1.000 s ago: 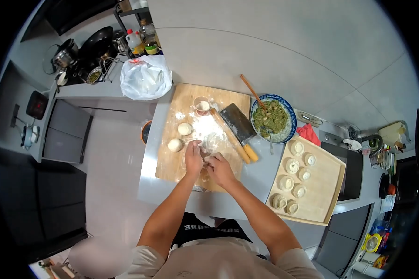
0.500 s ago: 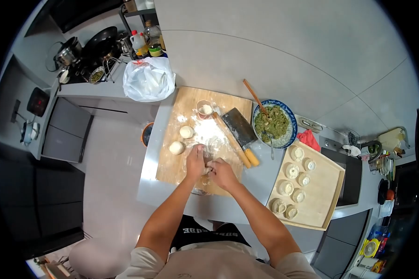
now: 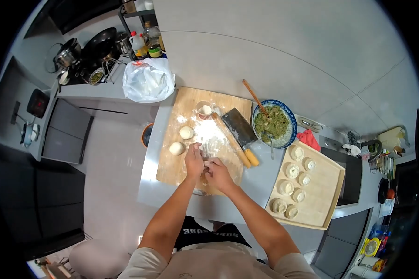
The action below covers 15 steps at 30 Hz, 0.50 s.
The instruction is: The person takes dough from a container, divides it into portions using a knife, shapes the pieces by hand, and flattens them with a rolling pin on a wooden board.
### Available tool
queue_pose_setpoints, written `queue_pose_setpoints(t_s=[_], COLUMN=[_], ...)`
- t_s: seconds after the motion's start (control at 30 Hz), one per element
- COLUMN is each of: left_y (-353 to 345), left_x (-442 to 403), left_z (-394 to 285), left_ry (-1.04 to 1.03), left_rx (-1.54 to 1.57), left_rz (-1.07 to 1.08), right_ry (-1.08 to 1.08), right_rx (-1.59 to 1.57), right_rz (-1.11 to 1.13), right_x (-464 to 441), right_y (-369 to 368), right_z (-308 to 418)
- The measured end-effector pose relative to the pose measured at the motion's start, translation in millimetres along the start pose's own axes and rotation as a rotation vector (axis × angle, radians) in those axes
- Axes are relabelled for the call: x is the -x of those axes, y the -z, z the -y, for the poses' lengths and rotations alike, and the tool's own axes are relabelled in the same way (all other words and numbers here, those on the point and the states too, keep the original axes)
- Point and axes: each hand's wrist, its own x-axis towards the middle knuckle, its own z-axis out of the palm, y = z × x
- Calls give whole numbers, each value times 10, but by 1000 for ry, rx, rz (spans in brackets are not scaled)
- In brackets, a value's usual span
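Observation:
Both hands meet low over the floured wooden board (image 3: pixel 172 165). My left hand (image 3: pixel 194 160) is closed, and its fingertips meet my right hand (image 3: pixel 218 174), whose fingers are bent. Between them is a small pale piece of dough (image 3: pixel 206 163), mostly hidden by the fingers. Left of my left hand lie two round dough balls, the nearer one (image 3: pixel 176 148) and the farther one (image 3: pixel 186 132). A rolling pin (image 3: pixel 230 139) and a cleaver (image 3: pixel 239 126) with a wooden handle lie side by side beyond my right hand.
A small cup (image 3: pixel 204 109) of flour stands on the board. To the right is a blue-rimmed bowl (image 3: pixel 294 135) of green filling with a wooden stick and a spoon. A wooden tray (image 3: pixel 319 204) carries several filled dough pieces. A white plastic bag (image 3: pixel 149 79) sits at back left.
My hands have shifted slightly at the board's near part, with the right hand's fingers more curled. The small dough piece stays between them. The other things have not moved.

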Motion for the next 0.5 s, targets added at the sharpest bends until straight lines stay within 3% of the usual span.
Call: queue_pose_setpoints(t_s=[0.03, 0.07, 0.13, 0.2, 0.27, 0.37, 0.43, 0.47, 0.5], left_y=[54, 79, 65, -11, -81, -121, -7, 49, 81], left_x=[14, 14, -35, -179, -226, -153, 3, 99, 146], left_z=[26, 74, 92, 56, 120, -10, -74, -73, -11], left_ry=[-142, -279, -316, -675, -623, -17, 27, 87, -15], left_rx=[-149, -295, -377, -549, -606, 148, 157, 165, 52], left_rz=[59, 123, 151, -41, -65, 25, 21, 19, 26], right_ry=[-76, -82, -216, -209, -204, -71, 38, -8, -59], right_rx=[-218, -214, -78, 15, 191, 171, 168, -18, -202], right_rz=[-18, -17, -7, -28, -63, -78, -65, -5, 56], right_x=[18, 10, -46, -275, -358, -280, -135, -23, 57], right_y=[-5, -22, -77, -160, -198, -47, 48, 97, 113], right_z=[-14, -56, -134, -200, -193, -96, -28, 7, 26])
